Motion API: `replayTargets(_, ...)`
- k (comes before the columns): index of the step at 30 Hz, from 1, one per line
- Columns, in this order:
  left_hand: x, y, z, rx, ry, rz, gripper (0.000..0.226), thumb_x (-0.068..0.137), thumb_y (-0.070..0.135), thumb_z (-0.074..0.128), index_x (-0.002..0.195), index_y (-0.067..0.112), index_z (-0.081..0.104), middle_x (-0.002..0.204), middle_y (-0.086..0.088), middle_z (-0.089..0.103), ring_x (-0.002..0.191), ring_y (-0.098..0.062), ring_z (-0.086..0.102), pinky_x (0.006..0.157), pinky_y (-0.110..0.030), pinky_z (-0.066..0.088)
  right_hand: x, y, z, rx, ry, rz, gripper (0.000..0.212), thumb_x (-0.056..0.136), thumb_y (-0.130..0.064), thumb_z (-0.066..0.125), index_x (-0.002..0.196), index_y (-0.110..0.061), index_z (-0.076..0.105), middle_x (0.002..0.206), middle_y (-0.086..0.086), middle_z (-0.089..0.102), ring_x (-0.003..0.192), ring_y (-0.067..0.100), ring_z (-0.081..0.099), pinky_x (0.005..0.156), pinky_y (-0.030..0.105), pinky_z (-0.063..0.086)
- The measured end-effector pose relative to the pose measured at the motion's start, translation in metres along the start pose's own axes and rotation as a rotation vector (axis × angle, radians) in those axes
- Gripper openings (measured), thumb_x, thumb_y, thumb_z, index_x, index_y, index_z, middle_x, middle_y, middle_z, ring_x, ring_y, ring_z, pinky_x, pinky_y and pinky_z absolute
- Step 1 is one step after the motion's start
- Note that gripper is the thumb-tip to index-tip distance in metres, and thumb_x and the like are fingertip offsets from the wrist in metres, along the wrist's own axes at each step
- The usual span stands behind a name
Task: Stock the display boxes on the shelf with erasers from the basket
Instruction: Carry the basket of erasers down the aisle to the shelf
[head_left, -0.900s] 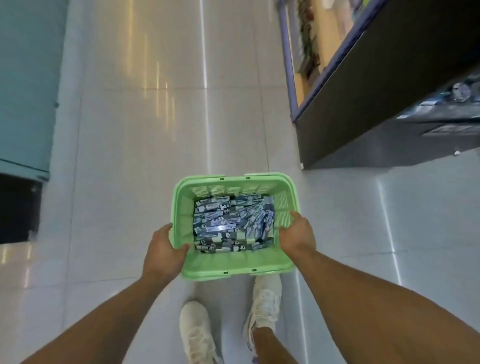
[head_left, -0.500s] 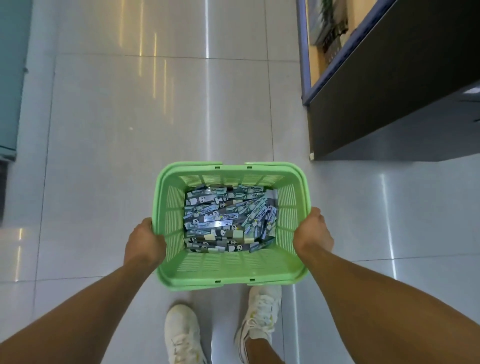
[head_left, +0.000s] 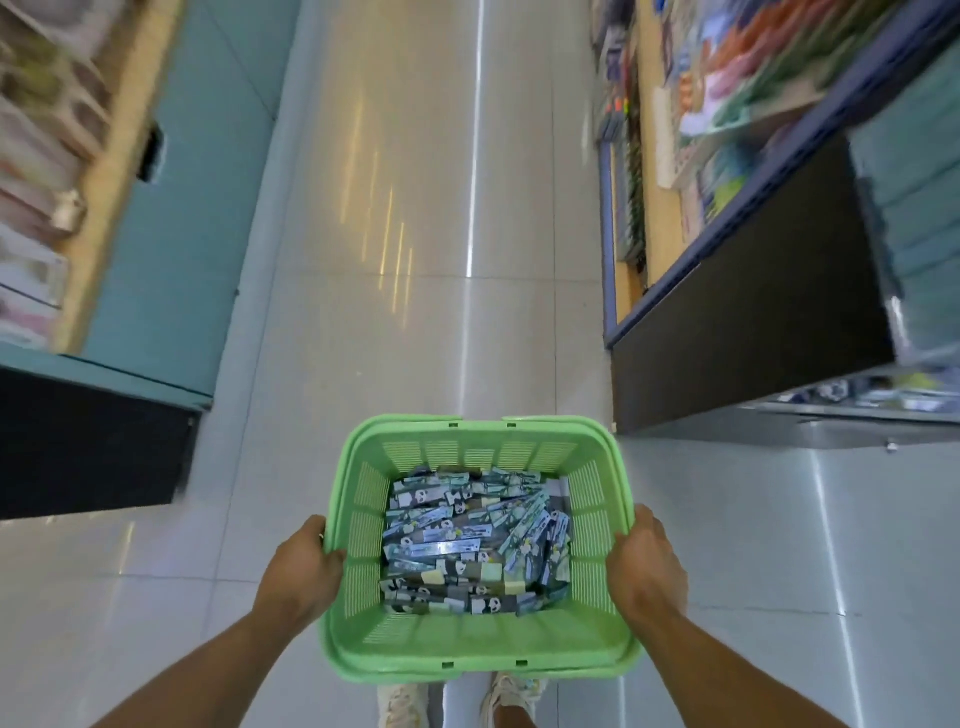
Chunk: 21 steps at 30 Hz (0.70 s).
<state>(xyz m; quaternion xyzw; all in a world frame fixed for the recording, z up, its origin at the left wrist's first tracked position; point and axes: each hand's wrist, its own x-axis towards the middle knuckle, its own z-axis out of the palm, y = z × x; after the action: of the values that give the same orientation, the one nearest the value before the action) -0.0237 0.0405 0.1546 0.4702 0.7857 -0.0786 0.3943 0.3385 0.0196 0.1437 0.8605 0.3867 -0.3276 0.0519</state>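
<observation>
I carry a light green plastic basket (head_left: 467, 644) in front of me, above the floor. Its bottom is covered with several packaged erasers (head_left: 475, 540) in blue, grey and panda-print wrappers. My left hand (head_left: 304, 569) grips the basket's left rim, and my right hand (head_left: 647, 564) grips the right rim. On the right, the edge of a shelf (head_left: 878, 400) holds blurred packs with a similar panda print; no display boxes can be made out clearly.
A shelving unit (head_left: 748, 322) with a dark end panel and colourful stationery stands on the right. A teal-based shelf unit (head_left: 171, 244) lines the left side. A glossy tiled aisle (head_left: 436, 218) runs ahead between them. My white shoes (head_left: 400, 706) show below the basket.
The view has tilted up, so both shelf units and more of the aisle show. The basket stays held by both hands and has come a little closer to me.
</observation>
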Motion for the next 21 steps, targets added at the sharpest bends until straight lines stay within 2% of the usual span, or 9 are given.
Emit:
replayTargets(4,-0.067,0.043,-0.089,-0.069,0.063,0.031,0.016,0.097,0.014,0.055,0.112,0.017,0.056,0.088,0.005,0.062,0.071,-0.006,0.057,0.056,-0.021,0.039,-0.051,-0.042,-0.101,0.056,0.011,-0.059,0.025,0.098,-0.005,0.046,0.122,-0.013,0.051,0.097,0.002,0.056,0.074,0.022,0.054,0.064,0.031,0.038)
replayTargets(8,-0.112,0.076,-0.163,-0.101,0.105,0.041,0.020,0.096,0.013,0.055,0.116,0.017,0.057,0.089,0.004,0.065,0.071,-0.008,0.060,0.053,-0.020,0.038,-0.082,-0.084,-0.180,0.090,0.030,-0.075,0.027,0.094,-0.004,0.046,0.115,-0.016,0.057,0.098,0.006,0.063,0.075,0.025,0.059,0.067,0.032,0.043)
replayTargets(11,-0.122,0.095,-0.211,-0.147,0.133,0.042,0.021,0.096,0.012,0.056,0.116,0.014,0.059,0.085,0.004,0.065,0.068,-0.009,0.061,0.051,-0.021,0.039,-0.095,-0.123,-0.226,0.139,0.065,-0.100,0.024,0.093,-0.002,0.047,0.104,-0.017,0.062,0.086,0.003,0.062,0.071,0.022,0.061,0.065,0.032,0.048)
replayTargets(14,-0.111,0.115,-0.252,-0.182,0.139,0.073,0.021,0.096,0.012,0.057,0.117,0.010,0.058,0.085,0.003,0.063,0.065,-0.009,0.060,0.050,-0.020,0.040,-0.096,-0.166,-0.263,0.126,0.071,-0.133,0.021,0.092,-0.001,0.048,0.096,-0.017,0.061,0.078,-0.001,0.061,0.068,0.020,0.060,0.064,0.030,0.046)
replayTargets(18,-0.070,0.135,-0.300,-0.188,0.110,0.102,0.024,0.096,0.012,0.056,0.120,0.008,0.056,0.088,0.002,0.061,0.065,-0.007,0.058,0.049,-0.019,0.039,-0.072,-0.225,-0.289,0.049,0.086,-0.094,0.024,0.092,-0.009,0.050,0.108,-0.013,0.067,0.103,0.010,0.069,0.089,0.030,0.064,0.075,0.032,0.049)
replayTargets(21,-0.035,0.147,-0.336,-0.173,0.071,0.134,0.024,0.098,0.012,0.055,0.121,0.008,0.055,0.087,0.004,0.061,0.066,-0.006,0.059,0.047,-0.014,0.039,-0.057,-0.272,-0.307,0.042,0.113,-0.073,0.025,0.092,-0.010,0.052,0.111,-0.012,0.068,0.105,0.012,0.071,0.083,0.028,0.061,0.076,0.032,0.052)
